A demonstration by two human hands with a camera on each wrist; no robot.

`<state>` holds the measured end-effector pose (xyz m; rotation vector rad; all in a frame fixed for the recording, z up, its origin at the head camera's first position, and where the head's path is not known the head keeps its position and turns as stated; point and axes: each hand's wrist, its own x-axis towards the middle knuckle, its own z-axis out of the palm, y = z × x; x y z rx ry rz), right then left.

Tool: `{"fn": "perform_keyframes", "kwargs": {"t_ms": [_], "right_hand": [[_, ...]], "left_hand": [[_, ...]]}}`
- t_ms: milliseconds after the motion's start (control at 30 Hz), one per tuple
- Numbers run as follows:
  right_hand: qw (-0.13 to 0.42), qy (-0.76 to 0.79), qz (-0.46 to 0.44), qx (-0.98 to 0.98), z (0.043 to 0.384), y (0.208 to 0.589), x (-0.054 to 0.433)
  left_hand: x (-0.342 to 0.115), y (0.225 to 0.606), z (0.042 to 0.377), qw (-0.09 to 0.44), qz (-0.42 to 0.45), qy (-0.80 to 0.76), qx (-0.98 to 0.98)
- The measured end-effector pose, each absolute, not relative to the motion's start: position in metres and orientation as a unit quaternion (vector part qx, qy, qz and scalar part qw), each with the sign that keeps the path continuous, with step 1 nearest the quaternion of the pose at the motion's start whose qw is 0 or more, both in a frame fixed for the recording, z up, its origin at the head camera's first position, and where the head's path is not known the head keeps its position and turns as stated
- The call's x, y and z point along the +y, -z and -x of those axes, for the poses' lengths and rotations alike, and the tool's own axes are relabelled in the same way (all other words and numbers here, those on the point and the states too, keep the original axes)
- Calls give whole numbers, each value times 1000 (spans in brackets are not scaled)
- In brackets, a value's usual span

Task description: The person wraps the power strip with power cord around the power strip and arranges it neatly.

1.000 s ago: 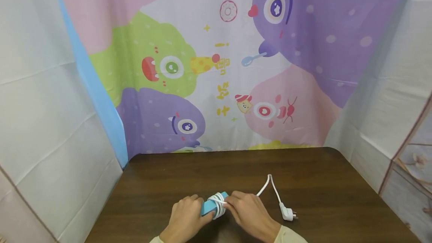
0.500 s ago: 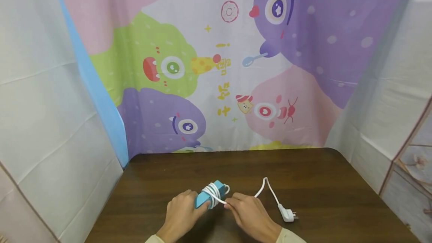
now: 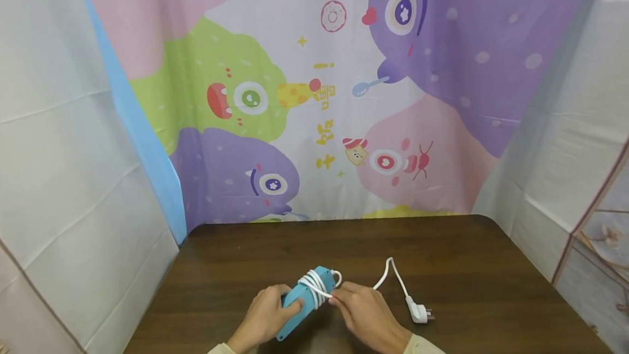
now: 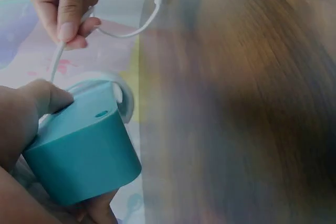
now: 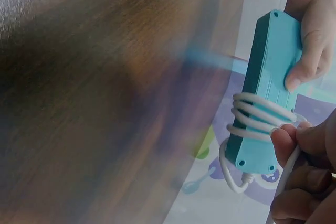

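My left hand (image 3: 265, 312) grips a teal power strip (image 3: 295, 319) near one end, thumb lying across its flat face. White power cord (image 5: 257, 113) wraps around the strip's other end in several turns, as the right wrist view shows. My right hand (image 3: 366, 311) pinches the cord's free run between thumb and fingers, just to the right of the coils. Past that hand, the cord bends up in a peak and ends in a white plug (image 3: 417, 311), prongs to the right. The left wrist view faces the strip's end (image 4: 86, 158).
Beneath the hands is a dark brown wooden table (image 3: 236, 255) with rounded far corners. A curtain printed with cartoon monsters (image 3: 304, 190) hangs behind its far edge. Pale fabric panels (image 3: 550, 190) stand at both sides.
The power strip has turned in my left hand, now showing its long flat face with its near end toward me. The right hand keeps its pinch on the cord, almost in place.
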<state>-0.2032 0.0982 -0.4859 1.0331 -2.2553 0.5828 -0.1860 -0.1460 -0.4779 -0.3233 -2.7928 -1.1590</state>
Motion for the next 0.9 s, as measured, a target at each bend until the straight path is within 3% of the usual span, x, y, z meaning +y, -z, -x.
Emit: {"fn": "perform_keyframes", "kwargs": {"t_ms": [167,433,667,900], "right_hand": [[287,-235,-394,-841,201,488,97],[293,-218,-406,-838,198,496,98],[252,-224,-415,-845,197,508,103],[249,-234,-423,-839,202,517,105]], "left_hand": [[-144,481,185,105,107,361,-920],[-141,480,188,144,64,384,-910],[-147,476,190,111,42,436,-892],[-150,475,189,50,63,499,-863]]}}
